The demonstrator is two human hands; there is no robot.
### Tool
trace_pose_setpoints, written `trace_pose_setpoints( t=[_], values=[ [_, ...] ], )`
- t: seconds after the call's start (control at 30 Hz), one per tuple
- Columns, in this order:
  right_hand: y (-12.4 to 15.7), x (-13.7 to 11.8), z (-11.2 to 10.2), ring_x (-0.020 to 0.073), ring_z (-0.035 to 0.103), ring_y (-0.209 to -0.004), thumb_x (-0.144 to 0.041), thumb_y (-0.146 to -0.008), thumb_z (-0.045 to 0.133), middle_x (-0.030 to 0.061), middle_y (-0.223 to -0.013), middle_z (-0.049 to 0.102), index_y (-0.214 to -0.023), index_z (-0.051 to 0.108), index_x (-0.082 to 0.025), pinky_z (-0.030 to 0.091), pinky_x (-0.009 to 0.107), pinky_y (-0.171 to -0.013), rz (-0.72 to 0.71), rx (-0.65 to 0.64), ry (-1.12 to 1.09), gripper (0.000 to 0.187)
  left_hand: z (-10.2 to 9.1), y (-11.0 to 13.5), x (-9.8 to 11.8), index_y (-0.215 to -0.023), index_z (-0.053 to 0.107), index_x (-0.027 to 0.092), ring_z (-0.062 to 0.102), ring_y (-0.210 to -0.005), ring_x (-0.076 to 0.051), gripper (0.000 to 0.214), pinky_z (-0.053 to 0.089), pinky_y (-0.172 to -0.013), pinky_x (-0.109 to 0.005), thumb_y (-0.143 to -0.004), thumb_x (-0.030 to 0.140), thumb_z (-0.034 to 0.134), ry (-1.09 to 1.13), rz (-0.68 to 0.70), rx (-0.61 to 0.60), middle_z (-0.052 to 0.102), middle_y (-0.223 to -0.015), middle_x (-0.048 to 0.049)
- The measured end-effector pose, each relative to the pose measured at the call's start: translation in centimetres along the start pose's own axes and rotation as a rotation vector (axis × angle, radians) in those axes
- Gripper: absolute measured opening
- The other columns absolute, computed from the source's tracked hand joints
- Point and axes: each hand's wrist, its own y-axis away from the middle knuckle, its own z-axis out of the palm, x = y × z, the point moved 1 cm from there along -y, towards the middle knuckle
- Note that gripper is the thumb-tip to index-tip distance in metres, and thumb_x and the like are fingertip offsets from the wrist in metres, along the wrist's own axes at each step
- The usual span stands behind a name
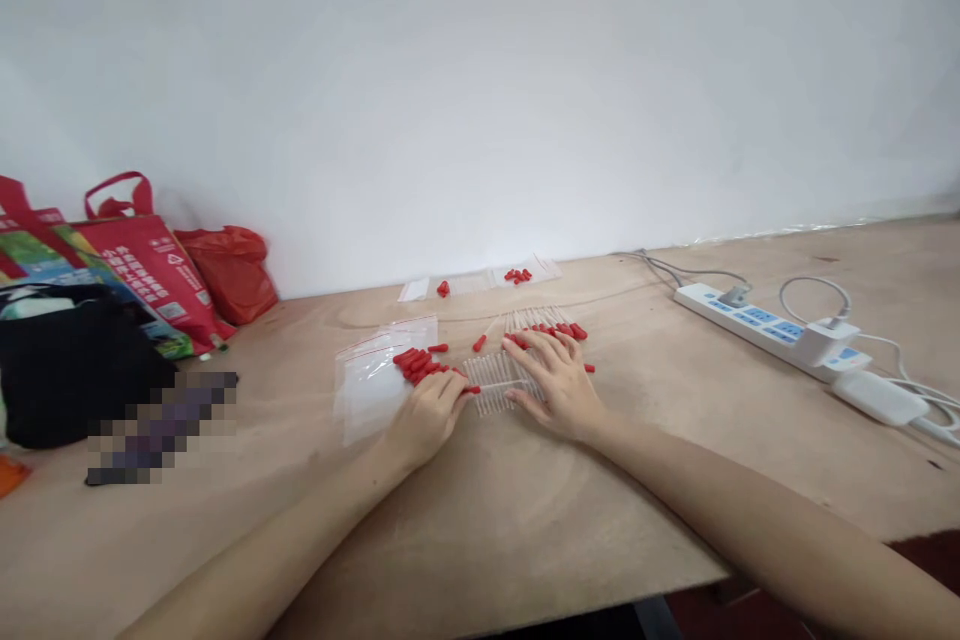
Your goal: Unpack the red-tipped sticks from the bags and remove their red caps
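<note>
My left hand rests on the wooden table with its fingers curled, pinching a thin clear tube with a red cap at its tip. My right hand lies flat, fingers spread, on a row of clear tubes laid side by side. A small heap of red caps lies just beyond my left hand, beside several clear zip bags. More red-capped tubes lie past my right fingertips.
Filled small bags with red caps lie near the white wall. A white power strip with a plugged charger and cables sits at the right. Red shopping bags and a black bag stand at the left.
</note>
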Motion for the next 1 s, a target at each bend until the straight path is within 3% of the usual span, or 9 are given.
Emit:
trace_pose_setpoints(
  t=[0.13,0.3,0.5,0.8,0.9,1.0],
  values=[
    [0.2,-1.0,0.6,0.0173,0.049,-0.096,-0.034,-0.084,0.046,0.0001,-0.086,0.066,-0.107,0.056,-0.028,0.014,0.044,-0.096,-0.137,-0.007,-0.078,0.026,0.2,1.7,0.3,-0.084,0.051,0.016,0.055,-0.073,-0.015,0.013,0.045,-0.068,-0.027,-0.087,0.022,0.040,0.064,0.053,0.142,0.059,-0.077,-0.0042],
    [0.5,-1.4,0.9,0.0133,0.051,-0.078,-0.026,-0.084,0.046,-0.0031,-0.060,0.062,-0.086,0.063,-0.024,0.015,0.042,-0.094,-0.173,0.028,-0.132,0.017,0.0,1.4,0.4,-0.095,0.055,0.017,0.053,-0.078,-0.017,0.017,0.042,-0.069,-0.030,-0.084,0.027,0.047,0.062,0.060,0.123,0.059,-0.085,-0.0054],
    [0.7,-1.5,0.2,0.0128,0.048,-0.071,-0.026,-0.082,0.046,-0.0045,-0.052,0.057,-0.080,0.063,-0.024,0.015,0.043,-0.092,-0.228,0.024,-0.159,0.017,-0.5,1.8,0.5,-0.077,0.058,0.019,0.050,-0.070,-0.014,0.014,0.033,-0.064,-0.031,-0.084,0.025,0.048,0.014,0.140,0.098,0.062,-0.073,0.0003],
    [0.7,-1.5,-0.3,0.0129,0.048,-0.073,-0.024,-0.083,0.043,-0.0036,-0.057,0.060,-0.079,0.064,-0.027,0.015,0.042,-0.090,-0.198,-0.092,-0.142,0.022,-0.7,1.8,0.7,-0.073,0.061,0.020,0.049,-0.070,-0.014,0.027,0.034,-0.065,-0.032,-0.087,0.024,0.039,0.008,0.118,-0.041,0.063,-0.070,-0.0017],
    [0.8,-1.0,-0.3,0.0134,0.048,-0.074,-0.025,-0.083,0.044,-0.0034,-0.057,0.061,-0.079,0.065,-0.028,0.016,0.042,-0.090,-0.198,-0.100,-0.153,0.021,-0.5,1.9,0.7,-0.072,0.060,0.020,0.049,-0.067,-0.014,0.027,0.035,-0.064,-0.031,-0.087,0.022,0.038,0.004,0.116,-0.024,0.062,-0.069,-0.0019],
    [0.9,0.3,-0.6,0.0142,0.048,-0.074,-0.025,-0.082,0.045,-0.0029,-0.057,0.061,-0.079,0.065,-0.027,0.017,0.041,-0.089,-0.170,-0.094,-0.159,0.020,-0.8,2.4,-0.3,-0.072,0.059,0.019,0.049,-0.064,-0.013,0.027,0.038,-0.061,-0.029,-0.087,0.023,0.037,0.035,0.062,0.069,0.059,-0.069,-0.0021]
  ],
)
